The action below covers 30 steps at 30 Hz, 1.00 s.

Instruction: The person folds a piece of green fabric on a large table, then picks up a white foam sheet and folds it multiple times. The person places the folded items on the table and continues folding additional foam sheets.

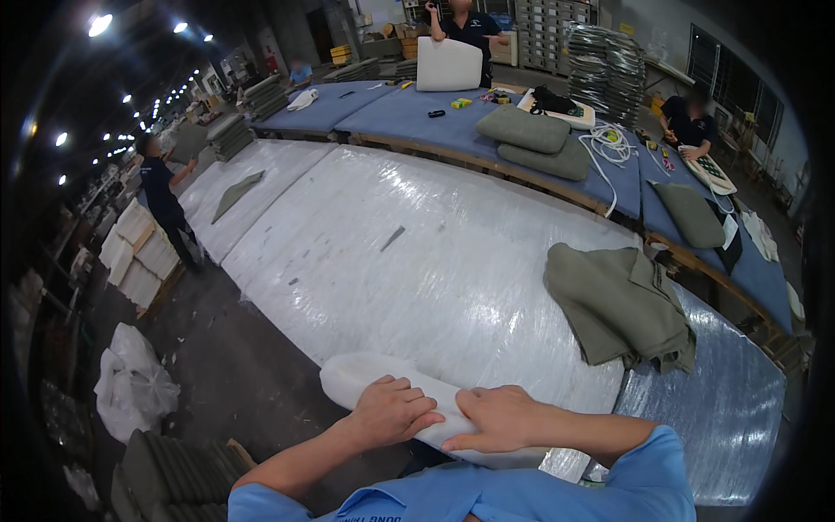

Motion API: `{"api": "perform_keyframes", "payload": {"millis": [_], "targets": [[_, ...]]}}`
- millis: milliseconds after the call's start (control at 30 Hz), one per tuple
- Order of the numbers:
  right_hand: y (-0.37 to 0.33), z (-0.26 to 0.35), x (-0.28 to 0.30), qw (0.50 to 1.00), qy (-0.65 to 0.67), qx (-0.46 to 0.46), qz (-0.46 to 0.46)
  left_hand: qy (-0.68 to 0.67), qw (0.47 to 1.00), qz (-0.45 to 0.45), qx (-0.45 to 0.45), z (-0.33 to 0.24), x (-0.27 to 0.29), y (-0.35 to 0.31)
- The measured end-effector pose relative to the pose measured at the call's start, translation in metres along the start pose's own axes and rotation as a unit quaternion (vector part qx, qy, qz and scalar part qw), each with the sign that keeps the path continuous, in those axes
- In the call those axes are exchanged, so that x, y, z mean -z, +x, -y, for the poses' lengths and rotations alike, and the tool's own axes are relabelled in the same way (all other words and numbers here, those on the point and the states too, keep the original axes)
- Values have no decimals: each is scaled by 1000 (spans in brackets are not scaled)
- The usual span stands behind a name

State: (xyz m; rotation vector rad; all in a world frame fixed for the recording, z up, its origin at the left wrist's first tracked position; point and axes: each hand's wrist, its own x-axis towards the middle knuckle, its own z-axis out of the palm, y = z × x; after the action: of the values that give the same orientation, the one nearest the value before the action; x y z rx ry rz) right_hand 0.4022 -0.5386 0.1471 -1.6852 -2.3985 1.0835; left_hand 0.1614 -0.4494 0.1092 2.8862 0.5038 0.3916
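A white padded cushion (pixel 352 378) lies across the near edge of the plastic-covered table, close against my body. My left hand (pixel 396 411) grips its upper face, fingers curled into the soft material. Just beside it, my right hand (pixel 503 419) clasps the same cushion, thumb up and fingers bent around it. The two hands nearly meet at the middle. My forearms hide part of the cushion's near side. Farther right, a crumpled olive-green fabric cover (pixel 609 300) rests on the table.
Clear plastic film covers the wide white table (pixel 409 235), where a small green cloth (pixel 237 196) lies. Blue tables (pixel 391 117) behind hold green cushions (pixel 544 143) and white cord (pixel 609 143). People work around them. At lower left are a plastic bag (pixel 130 383) and stacked green cushions (pixel 170 474).
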Motion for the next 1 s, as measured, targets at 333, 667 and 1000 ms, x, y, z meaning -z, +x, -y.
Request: {"api": "perform_keyframes", "payload": {"millis": [333,667,1000], "targets": [[18,-24,-31,996,90,26,-1,75,996,-35,34,6,37,-1],[32,0,13,998,-34,47,8,-43,997,27,62,29,13,-7],[60,-18,-25,989,104,102,-23,23,996,45,79,20,23,-5]]}}
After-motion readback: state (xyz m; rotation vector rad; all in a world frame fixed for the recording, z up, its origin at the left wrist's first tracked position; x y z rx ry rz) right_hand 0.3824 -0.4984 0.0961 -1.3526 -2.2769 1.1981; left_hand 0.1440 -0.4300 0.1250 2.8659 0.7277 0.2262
